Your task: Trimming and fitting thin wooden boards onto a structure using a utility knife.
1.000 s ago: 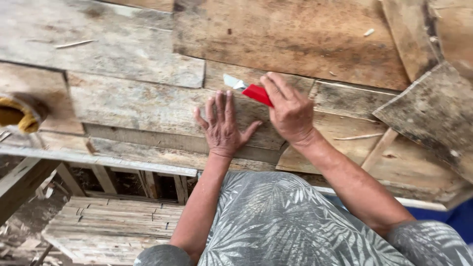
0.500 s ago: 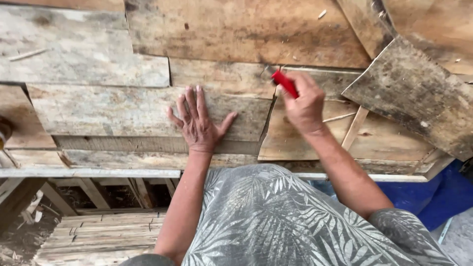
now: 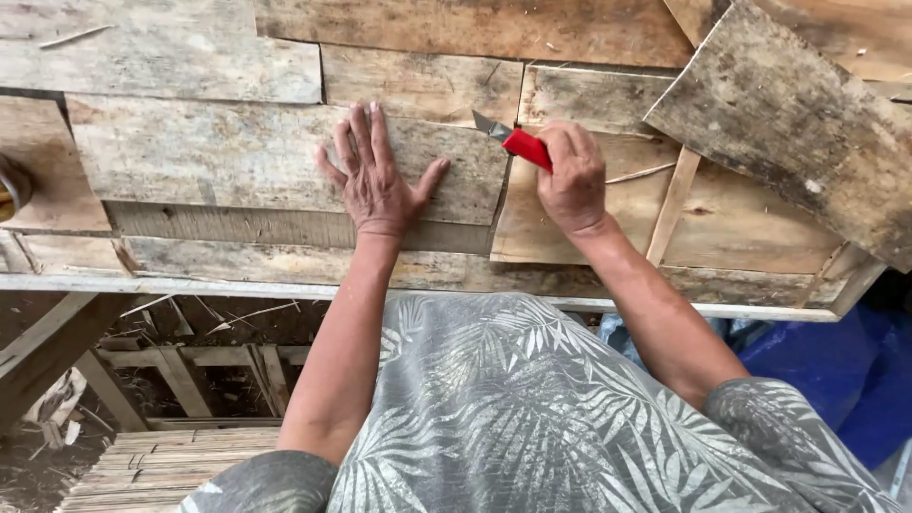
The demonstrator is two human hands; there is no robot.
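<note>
Two hands at work: left hand (image 3: 375, 180) flat, fingers spread, pressing grey weathered thin wood sheet (image 3: 237, 157) on bench, right hand (image 3: 573, 180) fisted round red-handled utility knife (image 3: 518, 142), blade tip at sheet's right edge, w/ blue plastic tarp (image 3: 822, 366) lower right.

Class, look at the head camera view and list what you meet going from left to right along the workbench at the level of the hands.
Yellow object at the edge → grey veneer sheet → left hand pressed flat on it → red-handled knife → right hand gripping it → thin wooden strip → dark weathered sheet.
</note>
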